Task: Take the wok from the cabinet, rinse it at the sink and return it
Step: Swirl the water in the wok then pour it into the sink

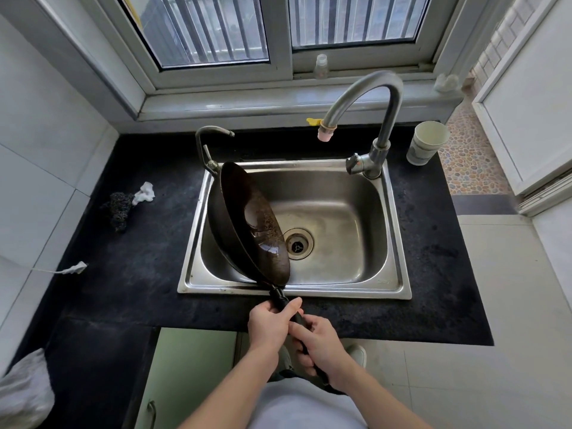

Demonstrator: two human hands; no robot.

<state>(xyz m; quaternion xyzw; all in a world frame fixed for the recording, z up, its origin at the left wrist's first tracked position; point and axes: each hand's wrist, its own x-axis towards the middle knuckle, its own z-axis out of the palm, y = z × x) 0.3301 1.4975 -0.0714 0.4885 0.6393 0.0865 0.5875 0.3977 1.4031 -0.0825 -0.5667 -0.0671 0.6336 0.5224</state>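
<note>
Wok (247, 218) is in the sink (399, 243), left half of the basin, tipped steeply on edge with its open side facing right toward the drain (297, 244). Top rim sits up by the sink's back-left corner and bottom rim is down near the front edge. Can't tell if it touches the basin floor. Glossy, wet-looking patch on the inside near the low end.

Wok handle (280, 300) crosses the sink's front rim and runs out over the front edge of the black countertop (123, 274) toward the person.

Left hand (272, 323): wrapped round the handle close to the wok, thumb lying along the top. Right hand (322, 345): fingers curled round the handle further back, just behind the left. The two hands touch or nearly touch.

Main faucet (371, 97) stands at the sink's back-right corner. Its gooseneck arcs left and the pink-tipped nozzle (326, 133) hangs over the basin's back edge, well apart from the wok. Small tap (207, 144) is at the back-left corner, just beside the wok's top rim.

On the countertop, a paper cup (428, 147) stands upright at the back-right corner. A dark scouring pad (119, 209) and a crumpled white cloth (144, 192) touch each other left of the sink. A clear bottle (321, 66) is on the windowsill behind. Green cabinet door (192, 366) is below the front edge.
</note>
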